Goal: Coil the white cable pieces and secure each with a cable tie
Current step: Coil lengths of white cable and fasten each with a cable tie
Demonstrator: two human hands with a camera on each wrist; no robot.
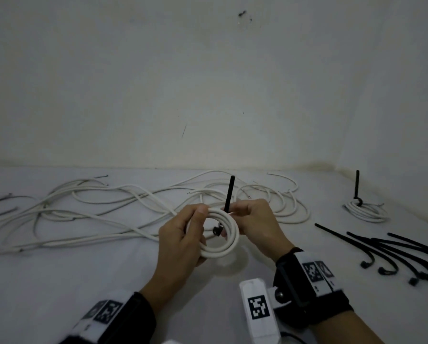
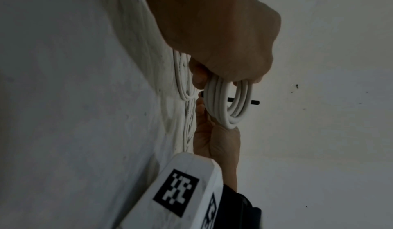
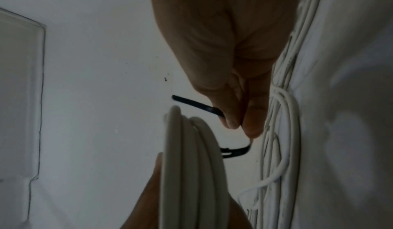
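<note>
My left hand (image 1: 183, 234) grips a small coil of white cable (image 1: 229, 240) above the white surface; the coil (image 2: 229, 105) hangs from its curled fingers in the left wrist view. My right hand (image 1: 253, 223) pinches a black cable tie (image 1: 229, 194) between thumb and fingertips at the coil's right side. The tie's tail sticks up behind the coil and its head (image 1: 217, 230) curls inside the ring. In the right wrist view the tie (image 3: 197, 105) bends round to the coil (image 3: 189, 165) below the pinch.
Loose white cables (image 1: 96, 209) sprawl across the surface behind and left of my hands. A tied coil (image 1: 366, 209) with an upright black tie sits at the far right. Several black cable ties (image 1: 401, 254) lie in a pile at the right edge. A wall rises behind.
</note>
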